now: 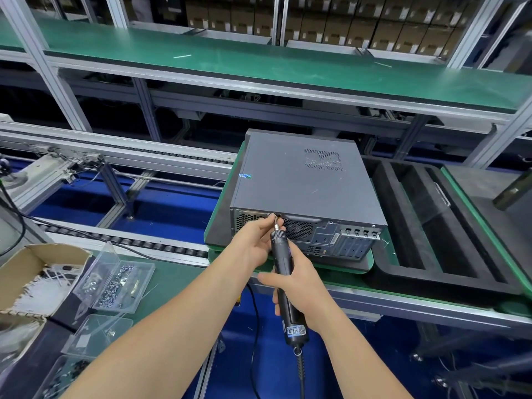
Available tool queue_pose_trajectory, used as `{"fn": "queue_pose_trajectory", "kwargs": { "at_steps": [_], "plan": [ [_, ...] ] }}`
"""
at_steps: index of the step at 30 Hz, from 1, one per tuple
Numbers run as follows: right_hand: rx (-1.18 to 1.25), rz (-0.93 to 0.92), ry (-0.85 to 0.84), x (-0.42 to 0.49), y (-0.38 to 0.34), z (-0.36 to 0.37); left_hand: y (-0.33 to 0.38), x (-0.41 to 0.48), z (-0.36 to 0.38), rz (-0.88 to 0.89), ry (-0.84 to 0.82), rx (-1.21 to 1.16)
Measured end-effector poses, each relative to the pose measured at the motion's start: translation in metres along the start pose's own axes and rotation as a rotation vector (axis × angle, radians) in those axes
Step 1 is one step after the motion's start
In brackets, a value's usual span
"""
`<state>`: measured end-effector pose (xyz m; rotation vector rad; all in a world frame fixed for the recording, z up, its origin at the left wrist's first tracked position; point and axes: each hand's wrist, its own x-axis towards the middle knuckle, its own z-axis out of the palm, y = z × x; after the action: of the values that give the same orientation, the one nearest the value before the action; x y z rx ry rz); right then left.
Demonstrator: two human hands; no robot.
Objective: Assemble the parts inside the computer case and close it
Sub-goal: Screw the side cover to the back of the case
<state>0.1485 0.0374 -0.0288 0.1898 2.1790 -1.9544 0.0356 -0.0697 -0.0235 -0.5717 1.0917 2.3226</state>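
Case (308,180) closed, stiff, probably heavy; best lifted by its side edges. Right fingers (292,253) wrapped round screwdriver (283,272); left fingers (266,223) pinching its bit (276,223).

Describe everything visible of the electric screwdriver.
The electric screwdriver is a slim black barrel with a silver bit, a printed label near its rear and a black cord trailing down. Its tip meets the rear panel of the computer case. The right hand grips the barrel; the left hand pinches at the bit.

Computer case (331,240) interior hidden under closed cover (305,182); screwdriver (279,254) cord (300,370) cut off at bottom edge.
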Motion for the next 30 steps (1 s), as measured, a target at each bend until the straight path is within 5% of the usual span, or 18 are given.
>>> {"fn": "queue_pose_trajectory", "kwargs": {
  "at_steps": [26, 30],
  "plan": [
    [0.143, 0.054, 0.04, 0.006, 0.007, 0.02, 0.007, -0.004, -0.011, -0.009, 0.029, 0.051],
    [0.149, 0.049, 0.061, 0.006, 0.006, 0.023, 0.008, -0.006, -0.014, -0.077, -0.003, 0.259]
  ]
}}
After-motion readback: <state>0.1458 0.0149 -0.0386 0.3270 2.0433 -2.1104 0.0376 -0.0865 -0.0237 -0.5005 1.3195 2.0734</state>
